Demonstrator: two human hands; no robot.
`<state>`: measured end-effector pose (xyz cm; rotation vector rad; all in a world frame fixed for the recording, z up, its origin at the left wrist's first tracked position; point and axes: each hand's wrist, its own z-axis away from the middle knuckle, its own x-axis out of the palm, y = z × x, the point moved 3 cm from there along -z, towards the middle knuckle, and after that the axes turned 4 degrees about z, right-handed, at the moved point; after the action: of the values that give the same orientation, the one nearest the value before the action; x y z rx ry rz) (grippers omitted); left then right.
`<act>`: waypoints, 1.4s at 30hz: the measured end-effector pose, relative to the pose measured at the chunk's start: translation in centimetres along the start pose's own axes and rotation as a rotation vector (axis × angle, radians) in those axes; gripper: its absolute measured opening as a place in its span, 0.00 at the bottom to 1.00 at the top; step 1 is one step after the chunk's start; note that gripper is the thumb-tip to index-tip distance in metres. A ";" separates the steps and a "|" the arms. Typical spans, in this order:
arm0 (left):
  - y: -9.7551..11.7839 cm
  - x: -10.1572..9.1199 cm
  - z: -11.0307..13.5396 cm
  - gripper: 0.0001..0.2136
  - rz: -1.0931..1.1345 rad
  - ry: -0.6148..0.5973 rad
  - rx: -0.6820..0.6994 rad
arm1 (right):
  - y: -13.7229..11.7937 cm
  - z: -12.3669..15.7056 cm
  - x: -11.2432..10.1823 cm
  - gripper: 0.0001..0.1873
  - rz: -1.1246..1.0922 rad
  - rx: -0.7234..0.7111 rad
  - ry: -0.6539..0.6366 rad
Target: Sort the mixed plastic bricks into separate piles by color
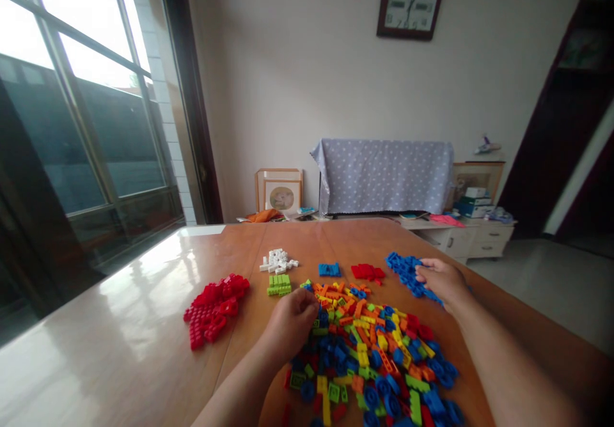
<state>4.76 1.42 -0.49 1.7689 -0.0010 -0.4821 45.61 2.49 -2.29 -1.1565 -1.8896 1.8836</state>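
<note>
A large mixed pile of building bricks [364,331] in blue, orange, yellow, green and red lies in front of me. My left hand [296,321] is at its left edge, fingers curled together; what they hold, if anything, is hidden. On the right, my right hand [442,281] reaches to a heap of blue bricks [405,272]. Its thumb and forefinger are pinched at the heap's right side, with a blue piece at the fingertips. Just beyond my left hand sits a block of light green bricks [279,285].
Red bricks [215,309] are gathered at the left. Farther back are white bricks [278,261], a small blue group [329,270] and a small red group [367,272]. All lie on a glossy wooden table [144,325]. A low cabinet [474,241] stands behind it.
</note>
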 end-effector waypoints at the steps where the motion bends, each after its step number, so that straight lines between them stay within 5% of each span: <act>1: 0.0 0.0 0.0 0.07 -0.007 -0.001 0.000 | 0.4 -0.3 -0.2 0.24 -0.008 0.009 0.019; 8: -0.3 -0.2 -0.1 0.10 -0.023 0.001 -0.019 | -0.7 -0.2 -0.3 0.26 -0.037 -0.032 0.050; 18: -1.9 -0.8 -0.7 0.08 -0.062 0.069 0.023 | -5.1 4.5 1.2 0.16 0.146 -0.277 -0.459; 30: -1.1 -0.7 -0.5 0.06 -0.116 0.059 0.012 | -1.6 0.8 0.8 0.11 0.243 -0.135 -0.252; 38: -1.0 -0.6 -0.4 0.07 -0.175 0.055 0.021 | -2.4 2.4 3.8 0.13 0.209 -0.122 -0.408; 42: -0.5 -0.6 -0.3 0.06 -0.169 0.061 0.016 | -1.3 1.6 3.7 0.16 0.224 -0.067 -0.361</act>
<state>4.15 1.96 -0.71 1.8066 0.1892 -0.5507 41.67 3.96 -2.60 -1.1521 -2.0924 2.2988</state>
